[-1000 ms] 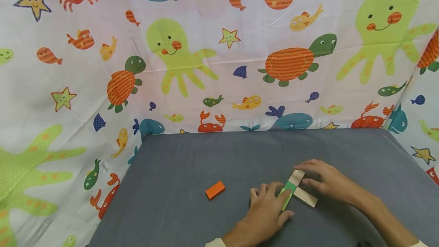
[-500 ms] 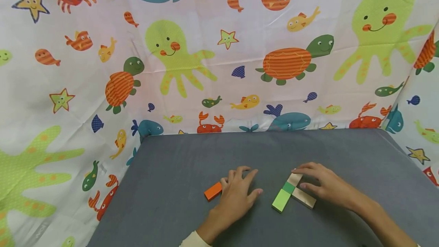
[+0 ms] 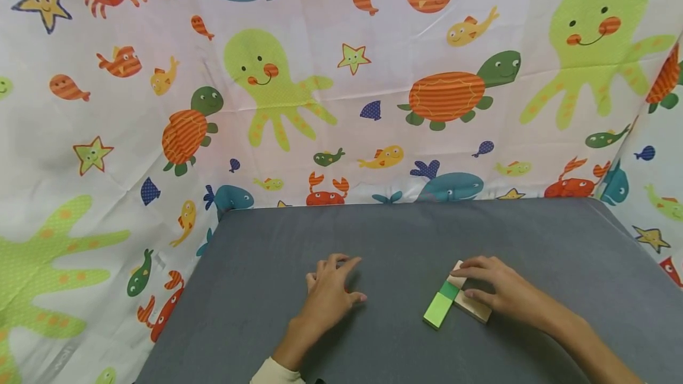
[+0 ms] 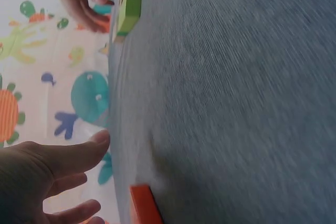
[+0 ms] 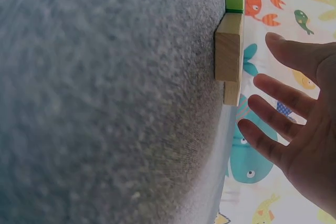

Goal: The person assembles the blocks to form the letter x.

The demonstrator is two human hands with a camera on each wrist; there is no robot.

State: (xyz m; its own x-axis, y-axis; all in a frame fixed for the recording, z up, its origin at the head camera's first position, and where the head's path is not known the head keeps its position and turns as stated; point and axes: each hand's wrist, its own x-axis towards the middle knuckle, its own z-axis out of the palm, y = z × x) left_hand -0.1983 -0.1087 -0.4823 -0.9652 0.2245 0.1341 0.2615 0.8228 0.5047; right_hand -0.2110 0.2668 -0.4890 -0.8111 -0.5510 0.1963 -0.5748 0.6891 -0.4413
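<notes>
My left hand (image 3: 329, 290) hovers over the left part of the table, thumb and fingers apart and nothing held. It hides an orange block in the head view; the left wrist view shows that orange block (image 4: 145, 205) close by the fingers. To the right, several blocks lie joined: a light green block (image 3: 437, 311), a dark green block (image 3: 449, 290), a plain wooden block (image 3: 457, 281) at the far end and another plain wooden block (image 3: 472, 307) branching off sideways. My right hand (image 3: 496, 289) is over the two wooden ones, fingers loosely extended (image 5: 273, 95).
A dark grey cloth covers the table (image 3: 256, 242). Behind and beside it hangs a white curtain (image 3: 341, 170) printed with sea animals.
My left hand has left the light green block and moved left, over to the orange block, which it now covers in the head view. The right hand has barely moved.
</notes>
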